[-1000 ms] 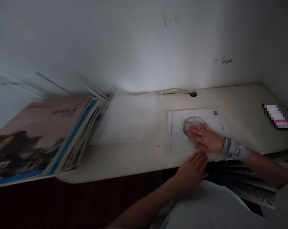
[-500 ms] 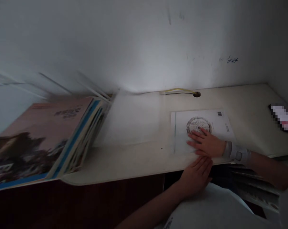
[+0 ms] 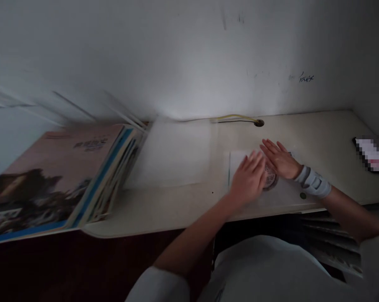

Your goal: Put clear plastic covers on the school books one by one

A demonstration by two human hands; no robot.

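Observation:
A thin white book [image 3: 270, 180] with a round printed emblem and a teal line near its left side lies flat near the desk's front edge. My left hand [image 3: 247, 178], blurred by motion, is over its left and middle part with the fingers stretched out. Across the book's upper right is my right hand [image 3: 281, 161], palm down and fingers extended, its fingertips close to those of the left. Neither hand grips anything. Part of the emblem and most of the barcode corner are hidden by the hands. A grey band [image 3: 315, 182] circles the right wrist.
A pale, blurred sheet or booklet [image 3: 173, 155] lies left of the book. Further left is a stack of books [image 3: 57, 180] with a pink cover on top. A phone [image 3: 372, 155] rests at right. Yellow and black cables [image 3: 236, 117] enter a desk hole [image 3: 259, 123].
My left hand has moved up from the desk's front edge over the book. My right hand has shifted upward to the book's upper right. A dark green spot now shows at lower right.

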